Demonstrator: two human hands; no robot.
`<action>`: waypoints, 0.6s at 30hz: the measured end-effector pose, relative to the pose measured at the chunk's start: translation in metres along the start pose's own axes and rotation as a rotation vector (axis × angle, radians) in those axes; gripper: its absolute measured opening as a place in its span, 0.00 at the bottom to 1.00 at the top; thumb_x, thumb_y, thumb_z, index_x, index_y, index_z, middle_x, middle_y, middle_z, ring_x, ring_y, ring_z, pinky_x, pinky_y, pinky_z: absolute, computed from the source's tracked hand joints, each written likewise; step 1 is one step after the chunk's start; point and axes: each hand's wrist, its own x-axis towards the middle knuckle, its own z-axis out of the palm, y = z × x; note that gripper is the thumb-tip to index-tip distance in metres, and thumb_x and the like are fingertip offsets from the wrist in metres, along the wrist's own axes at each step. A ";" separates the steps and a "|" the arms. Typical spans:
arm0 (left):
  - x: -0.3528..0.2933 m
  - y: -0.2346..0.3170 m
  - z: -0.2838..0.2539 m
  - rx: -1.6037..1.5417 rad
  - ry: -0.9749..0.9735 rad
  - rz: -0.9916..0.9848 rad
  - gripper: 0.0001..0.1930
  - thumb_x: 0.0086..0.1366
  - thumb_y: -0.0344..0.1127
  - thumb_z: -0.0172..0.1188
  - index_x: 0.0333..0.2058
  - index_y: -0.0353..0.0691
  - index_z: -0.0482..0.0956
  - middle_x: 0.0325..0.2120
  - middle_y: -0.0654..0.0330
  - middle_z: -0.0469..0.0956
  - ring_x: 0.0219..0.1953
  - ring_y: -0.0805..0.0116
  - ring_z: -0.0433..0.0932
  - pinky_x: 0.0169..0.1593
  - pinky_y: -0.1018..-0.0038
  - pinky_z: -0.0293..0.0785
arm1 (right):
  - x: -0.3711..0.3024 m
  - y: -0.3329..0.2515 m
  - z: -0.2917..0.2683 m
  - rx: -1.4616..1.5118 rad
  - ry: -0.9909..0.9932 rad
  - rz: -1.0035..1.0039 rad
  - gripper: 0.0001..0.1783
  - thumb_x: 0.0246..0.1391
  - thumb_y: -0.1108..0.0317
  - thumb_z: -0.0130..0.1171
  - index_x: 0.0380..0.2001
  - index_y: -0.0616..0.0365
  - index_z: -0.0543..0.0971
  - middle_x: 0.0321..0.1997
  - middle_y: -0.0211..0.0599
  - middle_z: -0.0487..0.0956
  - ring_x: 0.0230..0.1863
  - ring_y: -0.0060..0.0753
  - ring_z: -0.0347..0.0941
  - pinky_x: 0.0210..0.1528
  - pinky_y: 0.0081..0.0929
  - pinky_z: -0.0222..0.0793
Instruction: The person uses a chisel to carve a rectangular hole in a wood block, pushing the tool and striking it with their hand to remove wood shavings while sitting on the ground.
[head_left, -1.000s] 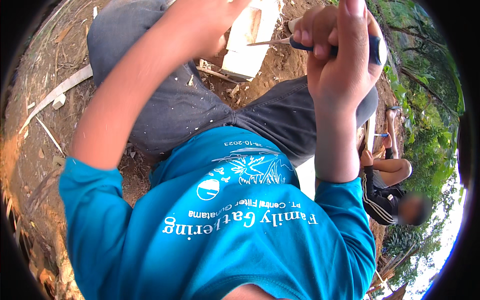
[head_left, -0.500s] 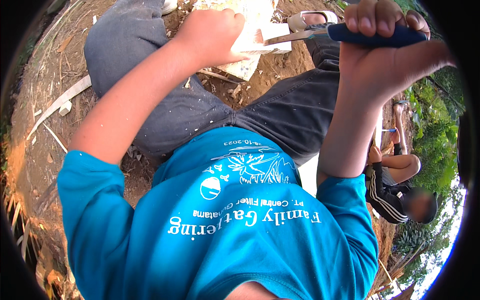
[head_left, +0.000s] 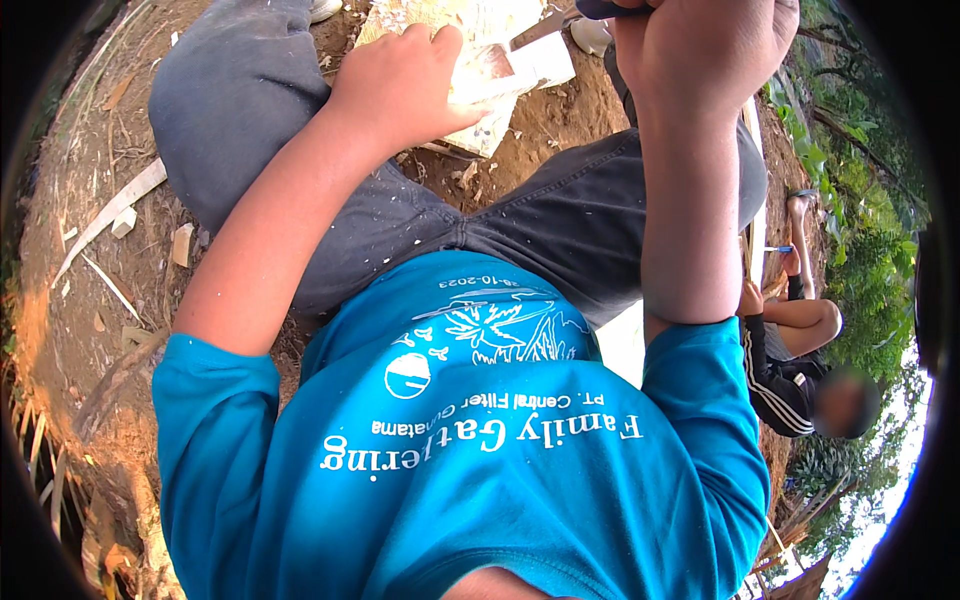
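My left hand point(head_left: 400, 85) grips the left part of a pale wooden piece point(head_left: 545, 64), fingers curled over it and thumb stretched along its near edge. A cut hollow shows in the piece's top. It rests on a larger wooden block point(head_left: 486, 138). At the top right, my right hand point(head_left: 705, 45) is closed round the dark blue handle of a bladed tool point(head_left: 538, 31). Its flat metal blade points left, with the tip at the hollow's far right edge. Part of the handle and the right fingers lie beyond the upper frame edge.
My legs in dark trousers point(head_left: 570, 225) spread to either side of the block. Shavings and offcuts point(head_left: 125, 222) lie on the brown soil, with a curved pale strip point(head_left: 110, 220) at left. A person point(head_left: 790, 340) sits at right holding a blue-handled thing, beside green plants point(head_left: 870, 270).
My right hand has moved left and up in the picture, turning with the tool, so its blade is at a steeper slant. My left hand has shifted slightly left, still on the wooden piece.
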 end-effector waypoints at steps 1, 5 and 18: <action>0.001 0.002 0.000 -0.004 0.001 0.010 0.35 0.59 0.64 0.66 0.53 0.41 0.74 0.44 0.51 0.80 0.47 0.49 0.83 0.47 0.56 0.82 | 0.001 0.006 -0.005 -0.016 -0.020 -0.037 0.28 0.70 0.54 0.58 0.15 0.48 0.65 0.09 0.25 0.62 0.07 0.19 0.55 0.11 0.23 0.55; 0.004 0.006 -0.005 -0.016 -0.025 0.036 0.36 0.60 0.64 0.65 0.56 0.41 0.74 0.45 0.50 0.80 0.48 0.49 0.83 0.49 0.55 0.82 | 0.000 0.012 -0.009 0.104 -0.030 -0.023 0.27 0.68 0.57 0.60 0.15 0.49 0.66 0.09 0.25 0.63 0.07 0.18 0.55 0.10 0.22 0.55; 0.006 0.005 -0.005 -0.100 -0.024 0.023 0.38 0.59 0.62 0.67 0.60 0.40 0.75 0.51 0.48 0.80 0.54 0.48 0.81 0.55 0.55 0.79 | 0.010 0.022 -0.009 0.103 -0.049 -0.023 0.23 0.66 0.64 0.60 0.16 0.50 0.68 0.09 0.25 0.64 0.07 0.17 0.57 0.10 0.22 0.55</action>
